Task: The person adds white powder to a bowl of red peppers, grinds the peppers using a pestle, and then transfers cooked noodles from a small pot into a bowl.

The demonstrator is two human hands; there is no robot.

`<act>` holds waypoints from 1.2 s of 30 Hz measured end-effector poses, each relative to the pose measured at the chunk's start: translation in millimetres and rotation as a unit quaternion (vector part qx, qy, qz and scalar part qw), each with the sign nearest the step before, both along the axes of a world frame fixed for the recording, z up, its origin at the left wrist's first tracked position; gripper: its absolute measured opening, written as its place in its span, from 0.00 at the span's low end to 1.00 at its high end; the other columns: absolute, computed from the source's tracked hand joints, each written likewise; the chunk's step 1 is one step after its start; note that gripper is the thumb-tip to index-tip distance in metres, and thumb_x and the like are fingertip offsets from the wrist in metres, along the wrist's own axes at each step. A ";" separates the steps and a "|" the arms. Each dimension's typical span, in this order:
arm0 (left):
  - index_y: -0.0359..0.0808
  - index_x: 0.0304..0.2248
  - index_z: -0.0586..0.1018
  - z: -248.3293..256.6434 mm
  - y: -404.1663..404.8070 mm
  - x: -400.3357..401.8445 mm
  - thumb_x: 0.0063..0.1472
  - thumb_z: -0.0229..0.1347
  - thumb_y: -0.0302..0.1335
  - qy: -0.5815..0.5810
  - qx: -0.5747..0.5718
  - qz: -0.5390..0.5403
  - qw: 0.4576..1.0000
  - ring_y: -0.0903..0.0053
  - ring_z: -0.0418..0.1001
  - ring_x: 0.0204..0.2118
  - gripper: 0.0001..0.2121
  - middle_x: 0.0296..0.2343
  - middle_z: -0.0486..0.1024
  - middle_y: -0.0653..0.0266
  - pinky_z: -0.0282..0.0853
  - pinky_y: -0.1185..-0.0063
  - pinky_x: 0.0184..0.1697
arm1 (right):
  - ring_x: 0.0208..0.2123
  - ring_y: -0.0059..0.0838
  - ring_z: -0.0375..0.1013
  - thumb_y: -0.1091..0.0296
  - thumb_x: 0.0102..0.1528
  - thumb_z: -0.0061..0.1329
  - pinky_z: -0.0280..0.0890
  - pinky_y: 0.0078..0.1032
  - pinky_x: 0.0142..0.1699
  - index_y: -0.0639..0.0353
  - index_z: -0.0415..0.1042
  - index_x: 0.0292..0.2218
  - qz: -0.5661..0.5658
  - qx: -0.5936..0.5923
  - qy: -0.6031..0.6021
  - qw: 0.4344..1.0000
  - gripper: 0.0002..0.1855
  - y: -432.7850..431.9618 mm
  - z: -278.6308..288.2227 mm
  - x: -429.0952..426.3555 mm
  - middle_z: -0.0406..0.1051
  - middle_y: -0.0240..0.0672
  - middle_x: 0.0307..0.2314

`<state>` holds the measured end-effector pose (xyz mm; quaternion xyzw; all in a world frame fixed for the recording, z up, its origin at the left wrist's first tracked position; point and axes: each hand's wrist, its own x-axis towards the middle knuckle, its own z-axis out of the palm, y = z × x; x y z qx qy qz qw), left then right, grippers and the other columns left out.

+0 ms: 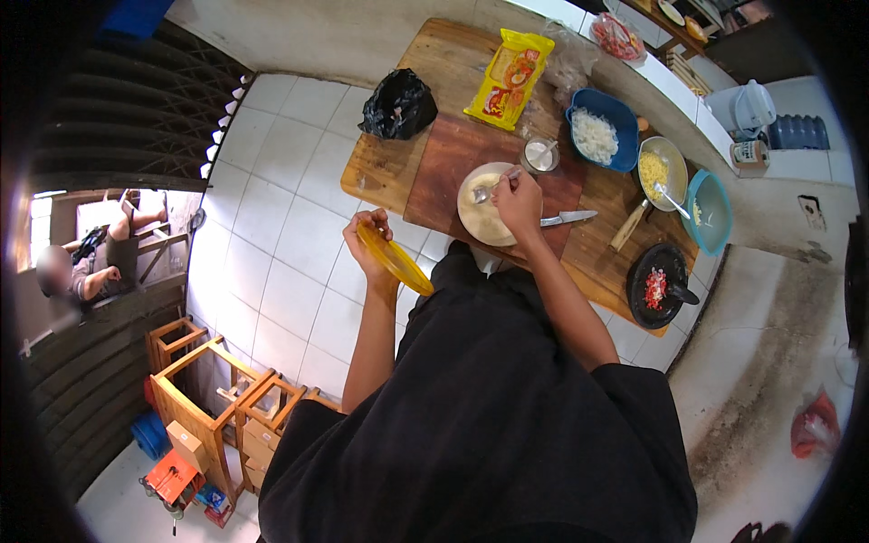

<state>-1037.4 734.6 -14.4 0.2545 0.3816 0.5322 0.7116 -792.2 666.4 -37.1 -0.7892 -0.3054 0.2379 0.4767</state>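
Note:
My left hand [370,248] grips a round yellow plastic lid or plate [394,259], held tilted, nearly edge-on, off the table's near edge. In my right hand [519,203] is a metal spoon [481,195], its bowl inside a round pale container [474,227] with cream-coloured contents. Whether those contents are powder or liquid I cannot tell. Just beyond the right hand stands a small glass jar [541,155] of something white, a second spoon in it. A kitchen knife [569,217] lies beside my right wrist, part of its handle hidden.
The wooden table [380,159] also bears a black plastic bag [399,105], a yellow noodle packet [510,78], a blue basin [626,146] of white noodles, a pan [669,153], a teal bowl [716,210] and a stone mortar [652,298] of chopped red pieces. A person [95,278] sits outside, left.

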 end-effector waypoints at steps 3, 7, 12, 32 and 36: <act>0.39 0.28 0.70 -2.0 6.7 1.5 0.64 0.39 0.40 0.003 -0.015 0.020 1.000 0.76 0.65 0.27 0.15 0.26 0.71 0.58 0.63 0.81 0.27 | 0.21 0.33 0.75 0.73 0.57 0.43 0.70 0.30 0.27 0.67 0.67 0.30 -0.038 0.037 0.139 0.989 0.06 -0.1 5.6 -1.2 0.73 0.44 0.20; 0.39 0.28 0.70 -0.7 13.9 6.5 0.64 0.39 0.41 -0.008 -0.015 0.002 1.000 0.76 0.65 0.27 0.15 0.26 0.71 0.58 0.63 0.81 0.27 | 0.19 0.24 0.74 0.75 0.59 0.41 0.72 0.21 0.23 0.68 0.66 0.30 -0.067 0.065 0.240 0.966 0.07 -0.4 11.4 -0.7 0.73 0.41 0.20; 0.40 0.28 0.70 2.9 19.3 15.3 0.64 0.39 0.41 -0.008 -0.013 -0.018 1.000 0.76 0.65 0.27 0.15 0.26 0.71 0.59 0.62 0.82 0.27 | 0.19 0.23 0.74 0.75 0.60 0.41 0.72 0.21 0.23 0.68 0.66 0.30 -0.087 0.092 0.291 0.948 0.06 -8.9 20.0 0.2 0.73 0.39 0.20; 0.41 0.27 0.68 1.7 22.3 26.2 0.65 0.38 0.43 -0.020 -0.049 -0.050 0.997 0.78 0.63 0.26 0.16 0.25 0.70 0.63 0.61 0.82 0.27 | 0.18 0.25 0.74 0.74 0.61 0.39 0.70 0.21 0.23 0.66 0.64 0.32 -0.078 0.056 0.230 0.969 0.06 -0.1 16.0 -7.9 0.73 0.41 0.19; 0.41 0.27 0.69 0.3 24.8 30.5 0.64 0.39 0.43 -0.018 -0.028 -0.054 0.998 0.78 0.63 0.26 0.16 0.26 0.71 0.63 0.61 0.82 0.26 | 0.20 0.28 0.75 0.73 0.61 0.40 0.72 0.22 0.25 0.65 0.63 0.34 -0.082 0.093 0.315 0.941 0.05 -13.7 24.8 2.9 0.74 0.43 0.21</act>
